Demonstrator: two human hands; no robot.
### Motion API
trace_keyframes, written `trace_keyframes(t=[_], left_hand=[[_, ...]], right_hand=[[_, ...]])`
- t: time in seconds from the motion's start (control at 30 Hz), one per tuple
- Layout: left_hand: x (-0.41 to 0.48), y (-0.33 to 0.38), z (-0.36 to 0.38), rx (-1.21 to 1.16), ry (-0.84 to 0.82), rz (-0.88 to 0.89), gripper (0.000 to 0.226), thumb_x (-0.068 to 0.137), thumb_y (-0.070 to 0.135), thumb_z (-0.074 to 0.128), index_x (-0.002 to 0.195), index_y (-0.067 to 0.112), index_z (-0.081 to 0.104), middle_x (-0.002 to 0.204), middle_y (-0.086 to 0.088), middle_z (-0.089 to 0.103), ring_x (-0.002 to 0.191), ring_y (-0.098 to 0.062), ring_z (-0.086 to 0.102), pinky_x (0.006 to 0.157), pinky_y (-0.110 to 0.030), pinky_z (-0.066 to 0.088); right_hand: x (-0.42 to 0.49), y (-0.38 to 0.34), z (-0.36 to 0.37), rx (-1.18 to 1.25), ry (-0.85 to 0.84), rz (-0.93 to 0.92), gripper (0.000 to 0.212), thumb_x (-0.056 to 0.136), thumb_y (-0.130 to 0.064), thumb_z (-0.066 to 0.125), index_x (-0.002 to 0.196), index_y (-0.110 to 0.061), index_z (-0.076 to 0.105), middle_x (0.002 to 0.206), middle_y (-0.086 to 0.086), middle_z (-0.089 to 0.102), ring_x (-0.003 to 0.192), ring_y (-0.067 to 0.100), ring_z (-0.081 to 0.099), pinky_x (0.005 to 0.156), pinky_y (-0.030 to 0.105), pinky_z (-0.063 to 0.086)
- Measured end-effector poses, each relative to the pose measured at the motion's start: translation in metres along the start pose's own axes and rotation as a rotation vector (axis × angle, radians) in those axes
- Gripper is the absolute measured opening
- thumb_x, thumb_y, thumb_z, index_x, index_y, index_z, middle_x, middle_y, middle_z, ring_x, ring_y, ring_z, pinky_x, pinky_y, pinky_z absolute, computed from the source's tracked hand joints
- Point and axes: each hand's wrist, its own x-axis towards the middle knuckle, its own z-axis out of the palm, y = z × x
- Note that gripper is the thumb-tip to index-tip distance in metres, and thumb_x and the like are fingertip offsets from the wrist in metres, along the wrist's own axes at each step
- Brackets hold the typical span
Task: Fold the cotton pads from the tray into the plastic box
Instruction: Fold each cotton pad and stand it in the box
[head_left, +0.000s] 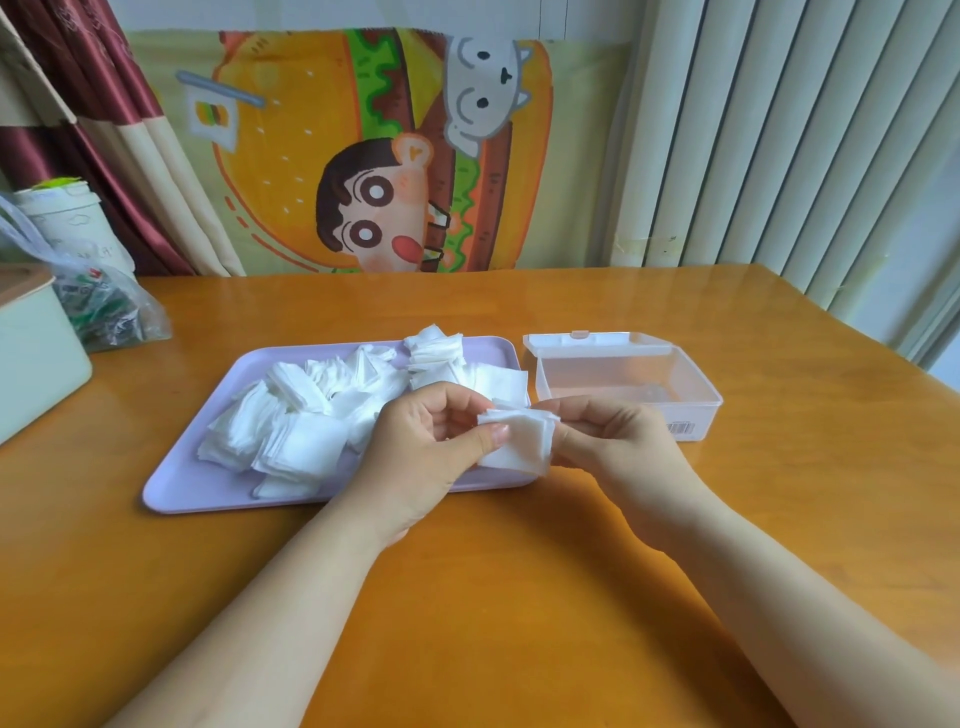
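A lilac tray (197, 480) lies on the wooden table, heaped with several loose white cotton pads (306, 410). To its right stands a clear plastic box (698, 392) with its lid flipped open behind it; nothing shows inside. Over the tray's right front corner, both hands hold a small stack of white cotton pads (522, 441). My left hand (431, 447) pinches its left edge between thumb and fingers. My right hand (608, 434) grips its right edge with curled fingers.
A pale green box (36, 358) sits at the table's left edge, with a plastic bag (104, 306) and a white cup (67, 218) behind it. A cartoon cloth (363, 156) hangs at the back, vertical blinds (805, 130) at the right.
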Motion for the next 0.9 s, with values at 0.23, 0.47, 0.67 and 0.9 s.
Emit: trace_keyframes(t=[0.23, 0.47, 0.67, 0.9], left_hand=[[0.002, -0.004, 0.002, 0.196, 0.104, 0.05, 0.018, 0.084, 0.014, 0.087, 0.095, 0.02, 0.074, 0.09, -0.005, 0.073, 0.074, -0.009, 0.062, 0.074, -0.032, 0.056], [0.001, -0.001, -0.001, 0.206, -0.059, 0.013, 0.016, 0.09, 0.019, 0.082, 0.1, 0.032, 0.078, 0.075, 0.002, 0.06, 0.07, -0.009, 0.054, 0.072, -0.028, 0.05], [-0.003, -0.001, 0.007, 0.16, -0.091, 0.049, 0.011, 0.092, 0.01, 0.078, 0.098, 0.019, 0.077, 0.089, -0.018, 0.074, 0.073, -0.013, 0.065, 0.073, -0.027, 0.055], [-0.002, -0.008, 0.01, 0.286, -0.123, 0.123, 0.009, 0.095, 0.021, 0.073, 0.097, 0.029, 0.075, 0.08, -0.01, 0.07, 0.067, -0.011, 0.059, 0.067, -0.03, 0.05]], right_hand=[[0.001, 0.001, -0.001, 0.041, -0.087, -0.004, 0.023, 0.098, -0.015, 0.073, 0.12, -0.009, 0.077, 0.114, 0.015, 0.08, 0.11, 0.035, 0.075, 0.098, 0.048, 0.06], [0.003, 0.01, 0.002, -0.066, 0.04, -0.053, 0.034, 0.099, 0.008, 0.064, 0.124, -0.014, 0.073, 0.113, 0.016, 0.079, 0.112, 0.033, 0.074, 0.107, 0.056, 0.054], [0.0, 0.008, 0.014, -0.091, 0.063, -0.048, 0.054, 0.104, 0.009, 0.048, 0.142, -0.028, 0.059, 0.135, -0.006, 0.07, 0.13, 0.015, 0.064, 0.117, 0.042, 0.048], [-0.009, 0.004, 0.021, -0.151, -0.078, -0.045, 0.077, 0.102, 0.017, 0.041, 0.159, -0.035, 0.034, 0.148, -0.016, 0.052, 0.124, -0.003, 0.061, 0.103, 0.02, 0.052]])
